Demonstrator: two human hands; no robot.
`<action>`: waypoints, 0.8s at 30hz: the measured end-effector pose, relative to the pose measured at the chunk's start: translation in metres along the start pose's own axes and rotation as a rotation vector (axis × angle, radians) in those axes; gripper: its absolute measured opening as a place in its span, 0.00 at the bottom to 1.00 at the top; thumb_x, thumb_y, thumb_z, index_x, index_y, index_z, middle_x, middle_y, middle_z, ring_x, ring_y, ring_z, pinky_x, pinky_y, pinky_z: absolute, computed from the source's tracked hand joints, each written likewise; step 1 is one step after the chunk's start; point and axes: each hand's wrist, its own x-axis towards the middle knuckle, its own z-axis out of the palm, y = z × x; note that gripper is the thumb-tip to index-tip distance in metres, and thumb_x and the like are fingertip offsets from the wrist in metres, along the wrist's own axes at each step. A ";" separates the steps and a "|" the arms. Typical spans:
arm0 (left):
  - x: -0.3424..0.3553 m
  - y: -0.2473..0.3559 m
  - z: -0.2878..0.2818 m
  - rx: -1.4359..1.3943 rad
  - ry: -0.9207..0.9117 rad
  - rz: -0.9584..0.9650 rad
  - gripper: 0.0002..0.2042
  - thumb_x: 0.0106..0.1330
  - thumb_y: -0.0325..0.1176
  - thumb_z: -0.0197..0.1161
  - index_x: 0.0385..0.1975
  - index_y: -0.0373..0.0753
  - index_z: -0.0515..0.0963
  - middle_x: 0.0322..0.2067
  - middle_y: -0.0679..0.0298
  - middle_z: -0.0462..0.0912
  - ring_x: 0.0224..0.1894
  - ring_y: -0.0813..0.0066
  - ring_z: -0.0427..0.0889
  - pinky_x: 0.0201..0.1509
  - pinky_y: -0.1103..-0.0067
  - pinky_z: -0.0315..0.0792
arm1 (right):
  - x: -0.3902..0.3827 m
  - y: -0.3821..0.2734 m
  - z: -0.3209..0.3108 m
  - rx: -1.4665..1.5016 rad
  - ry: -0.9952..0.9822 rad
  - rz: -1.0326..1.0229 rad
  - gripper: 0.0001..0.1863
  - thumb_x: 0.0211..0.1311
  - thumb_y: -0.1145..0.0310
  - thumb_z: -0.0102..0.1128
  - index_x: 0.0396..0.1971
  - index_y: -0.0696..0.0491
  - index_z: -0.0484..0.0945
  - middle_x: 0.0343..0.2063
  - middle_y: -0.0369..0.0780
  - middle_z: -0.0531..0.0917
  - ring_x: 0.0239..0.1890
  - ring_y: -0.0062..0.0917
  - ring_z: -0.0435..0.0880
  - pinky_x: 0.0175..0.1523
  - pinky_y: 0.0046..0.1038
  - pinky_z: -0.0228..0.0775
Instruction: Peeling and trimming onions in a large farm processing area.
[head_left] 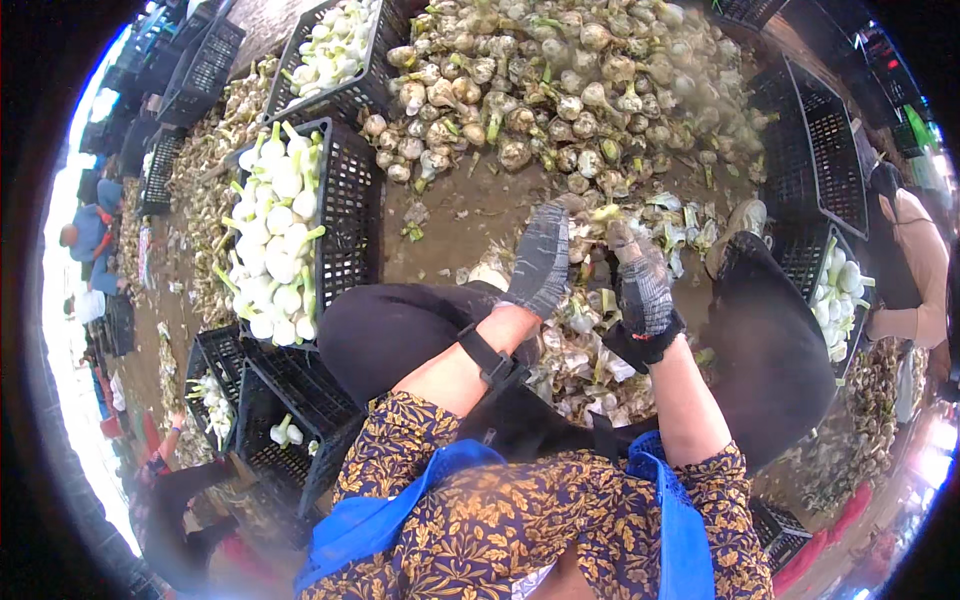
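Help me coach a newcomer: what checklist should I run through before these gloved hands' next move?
1. Hands covered: ok; left hand and right hand wear grey gloves.
2. Grip: cannot tell whether either hand holds a bulb.
3. Bulb pile stocked: ok; many bulbs lie beyond the hands.
4. Room in the near left crate: not ok; white bulbs heap above its rim.
5. Clear space between the legs: not ok; scraps litter it.

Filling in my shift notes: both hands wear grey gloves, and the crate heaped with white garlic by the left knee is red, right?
Not quite: the crate heaped with white garlic by the left knee is black, not red, as the head view shows. The left hand and right hand do wear grey gloves.
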 end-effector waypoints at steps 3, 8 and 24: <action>-0.003 0.006 0.000 0.145 0.005 0.242 0.15 0.66 0.34 0.37 0.45 0.34 0.67 0.46 0.57 0.70 0.50 0.69 0.67 0.57 0.76 0.58 | -0.002 -0.008 0.002 -0.051 -0.084 0.019 0.21 0.55 0.59 0.56 0.44 0.57 0.71 0.30 0.37 0.78 0.28 0.15 0.73 0.34 0.20 0.67; -0.005 0.013 -0.005 0.444 -0.001 0.318 0.15 0.62 0.28 0.38 0.47 0.33 0.65 0.46 0.53 0.69 0.51 0.62 0.66 0.58 0.73 0.57 | -0.003 -0.008 0.007 -0.096 -0.122 -0.111 0.19 0.55 0.61 0.57 0.43 0.56 0.71 0.31 0.36 0.77 0.30 0.16 0.73 0.36 0.20 0.66; 0.002 0.025 0.003 -0.418 0.011 -0.509 0.18 0.66 0.47 0.36 0.44 0.46 0.70 0.34 0.66 0.76 0.31 0.79 0.76 0.29 0.82 0.72 | -0.006 -0.007 0.005 -0.681 0.007 -0.375 0.16 0.54 0.69 0.50 0.42 0.62 0.71 0.36 0.49 0.78 0.40 0.34 0.77 0.45 0.28 0.66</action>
